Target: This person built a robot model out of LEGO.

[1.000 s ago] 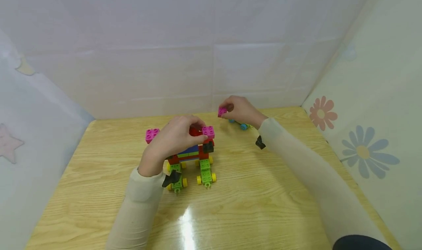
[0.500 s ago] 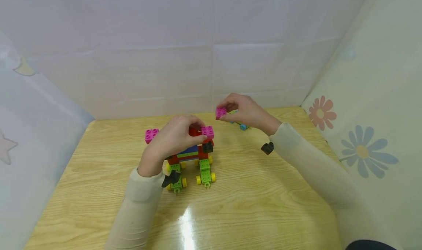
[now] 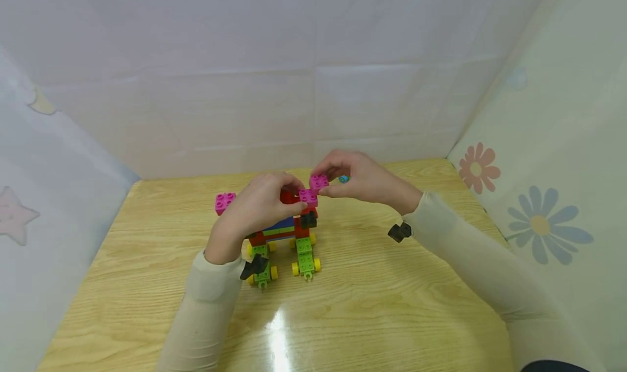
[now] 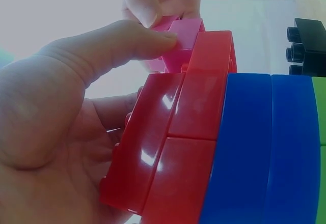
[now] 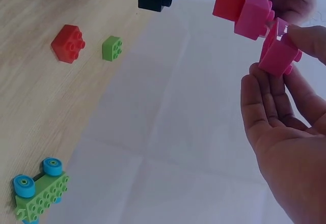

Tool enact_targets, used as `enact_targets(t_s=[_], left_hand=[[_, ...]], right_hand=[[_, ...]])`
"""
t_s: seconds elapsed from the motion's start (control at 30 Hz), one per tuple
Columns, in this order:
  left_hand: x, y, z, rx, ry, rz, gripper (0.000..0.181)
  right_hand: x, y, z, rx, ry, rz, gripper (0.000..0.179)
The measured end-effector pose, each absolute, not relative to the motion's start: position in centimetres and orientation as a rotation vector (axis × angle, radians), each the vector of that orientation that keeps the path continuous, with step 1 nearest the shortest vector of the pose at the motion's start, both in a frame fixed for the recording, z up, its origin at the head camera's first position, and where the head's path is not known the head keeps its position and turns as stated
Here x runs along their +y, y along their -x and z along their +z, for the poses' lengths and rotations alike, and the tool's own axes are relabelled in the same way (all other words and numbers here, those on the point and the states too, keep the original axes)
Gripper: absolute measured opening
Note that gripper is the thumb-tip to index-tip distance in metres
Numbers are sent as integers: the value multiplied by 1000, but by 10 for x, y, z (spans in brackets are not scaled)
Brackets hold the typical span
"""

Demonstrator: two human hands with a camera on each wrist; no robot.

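A toy-brick model (image 3: 279, 226) of red, blue and green bricks stands on green wheeled bases (image 3: 306, 255) with yellow wheels. My left hand (image 3: 259, 202) grips its upper right part. The left thumb presses on a pink brick (image 4: 184, 34) there, with the other fingers behind the red bricks (image 4: 191, 107), partly hidden. My right hand (image 3: 364, 178) pinches a loose pink brick (image 5: 279, 53) between thumb and fingers, right beside the attached pink one; whether they touch is unclear. Another pink brick (image 3: 225, 202) is at the model's left end.
Behind the right hand, a red brick (image 5: 68, 43), a small green brick (image 5: 112, 48) and a green base with blue wheels (image 5: 43, 191) rest on the wooden table (image 3: 372, 296). A pale panel (image 3: 313, 105) stands along the back edge.
My right hand has brought the loose pink brick left and toward me, up to the attached pink brick. The left hand and the model have stayed put.
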State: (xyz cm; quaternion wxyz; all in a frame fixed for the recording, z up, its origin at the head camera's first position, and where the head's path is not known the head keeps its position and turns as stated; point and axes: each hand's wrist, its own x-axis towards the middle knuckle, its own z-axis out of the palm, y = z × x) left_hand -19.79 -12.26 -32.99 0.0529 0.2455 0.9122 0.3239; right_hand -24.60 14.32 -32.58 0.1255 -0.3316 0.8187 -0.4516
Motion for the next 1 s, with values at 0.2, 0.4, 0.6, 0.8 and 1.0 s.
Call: enact_targets(t_s=[0.2,0.4,0.6,0.8,1.0], left_hand=[[-123,198,-331,2773,-753,992,30],[-123,199,-331,2775,-741,986,33],[-123,199,-330,2781,-752,968,34],[-125,200,-330,2780,-762,967,34],[-127,200,-331,2779,-767,968,34]], right_hand=[[141,242,-328,2360,995,-1314,33],[140,241,-329,2364,991,-1294,32],[138,240,-330,2397,975,-1275,31],[135,238,-327,2446,972,-1219,31],[132,237,-324,2488,992,-1154,29]])
